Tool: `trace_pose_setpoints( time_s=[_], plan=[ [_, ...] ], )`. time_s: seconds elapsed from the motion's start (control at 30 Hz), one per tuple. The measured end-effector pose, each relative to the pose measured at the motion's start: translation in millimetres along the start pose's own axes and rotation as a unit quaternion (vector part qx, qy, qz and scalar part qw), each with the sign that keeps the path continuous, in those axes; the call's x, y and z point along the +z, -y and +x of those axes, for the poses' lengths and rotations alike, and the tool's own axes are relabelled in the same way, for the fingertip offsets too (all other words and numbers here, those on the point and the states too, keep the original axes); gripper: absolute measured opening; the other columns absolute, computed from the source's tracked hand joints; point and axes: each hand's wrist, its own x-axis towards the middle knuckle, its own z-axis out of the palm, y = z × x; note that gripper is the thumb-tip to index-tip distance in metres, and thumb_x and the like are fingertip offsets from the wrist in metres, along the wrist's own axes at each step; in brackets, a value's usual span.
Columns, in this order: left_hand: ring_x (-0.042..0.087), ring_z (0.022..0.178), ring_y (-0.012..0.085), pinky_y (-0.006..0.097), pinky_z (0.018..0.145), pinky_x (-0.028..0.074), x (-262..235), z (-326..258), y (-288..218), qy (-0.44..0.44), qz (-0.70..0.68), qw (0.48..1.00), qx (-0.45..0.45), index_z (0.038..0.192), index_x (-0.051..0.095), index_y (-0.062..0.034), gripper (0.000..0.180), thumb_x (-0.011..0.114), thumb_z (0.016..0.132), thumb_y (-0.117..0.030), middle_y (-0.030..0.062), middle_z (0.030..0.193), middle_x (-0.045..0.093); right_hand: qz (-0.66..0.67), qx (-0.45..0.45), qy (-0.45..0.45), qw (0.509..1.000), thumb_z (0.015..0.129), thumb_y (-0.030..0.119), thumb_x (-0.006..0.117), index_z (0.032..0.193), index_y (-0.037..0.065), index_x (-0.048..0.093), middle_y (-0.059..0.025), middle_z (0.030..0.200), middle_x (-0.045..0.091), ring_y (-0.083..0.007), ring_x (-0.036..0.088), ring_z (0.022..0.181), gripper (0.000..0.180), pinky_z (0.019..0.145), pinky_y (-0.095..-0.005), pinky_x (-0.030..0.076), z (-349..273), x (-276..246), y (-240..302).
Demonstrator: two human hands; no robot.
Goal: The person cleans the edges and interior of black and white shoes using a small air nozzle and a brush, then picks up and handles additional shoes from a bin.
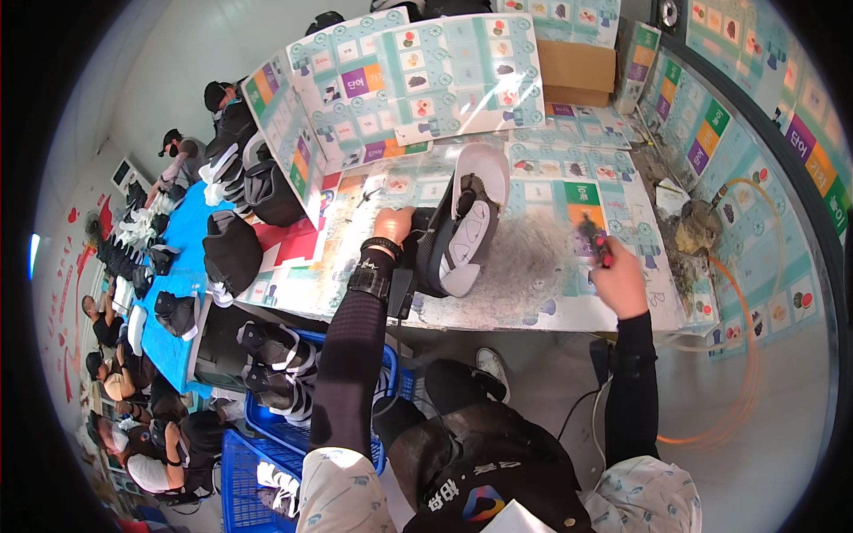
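A black shoe [433,258] with a pale grey-white sole stands tilted on the worktable [346,293], its sole side facing right. My left hand [391,226] grips the shoe's upper from the left; its fingers are partly hidden. A black bracelet and a dark wristband circle that wrist. To the right of the shoe, my right hand [620,282] is closed round a small red and black tool [602,252], whose working end is blurred. The tool is apart from the shoe. A dark, dusty smudge [531,262] covers the table sheet between them.
Printed boards [462,80] wall off the table's back. A cardboard box [577,73] stands behind. An orange hose [742,355] loops at the right. More black shoes [233,249] line the left, beside a blue-covered table [178,284]. Blue baskets [240,480] hold shoes below. Other people work at far left.
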Motion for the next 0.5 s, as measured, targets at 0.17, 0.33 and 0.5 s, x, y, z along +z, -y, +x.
trace_pose_setpoints(
  time_s=[0.17, 0.33, 0.5],
  plan=[
    [0.073, 0.089, 0.0492, 0.048, 0.080, 0.056, 25, 14, -12, 0.015, -0.088, 0.992, -0.091, 0.097, 0.069, 0.0192, 0.057, 0.067, 0.086, -0.037, 0.0389, 0.092, 0.070, 0.078, -0.154, 0.098, 0.980, 0.082, 0.011, 0.066, 0.102, 0.001, 0.065, -0.0240, 0.078, 0.063, -0.0462, 0.059, 0.074, 0.022, 0.069, -0.0447, 0.049, -38, 22, 55],
    [0.072, 0.091, 0.0502, 0.049, 0.082, 0.056, 27, 18, -15, 0.005, -0.028, 0.998, -0.058, 0.101, 0.068, 0.0205, 0.056, 0.065, 0.085, -0.033, 0.0401, 0.096, 0.070, 0.049, -0.144, 0.014, 0.988, 0.081, 0.010, 0.065, 0.096, 0.001, 0.066, -0.0264, 0.076, 0.061, -0.0506, 0.060, 0.078, 0.018, 0.066, -0.0519, 0.047, -28, 42, 65],
    [0.068, 0.100, 0.0545, 0.051, 0.089, 0.055, 20, -2, -43, 0.020, 0.008, 0.998, -0.051, 0.103, 0.068, 0.0194, 0.057, 0.064, 0.085, -0.034, 0.0420, 0.099, 0.068, 0.012, -0.216, 0.094, 0.972, 0.079, 0.008, 0.065, 0.093, 0.002, 0.064, -0.0256, 0.075, 0.060, -0.0501, 0.059, 0.076, 0.016, 0.065, -0.0517, 0.047, -32, 51, 55]
  ],
)
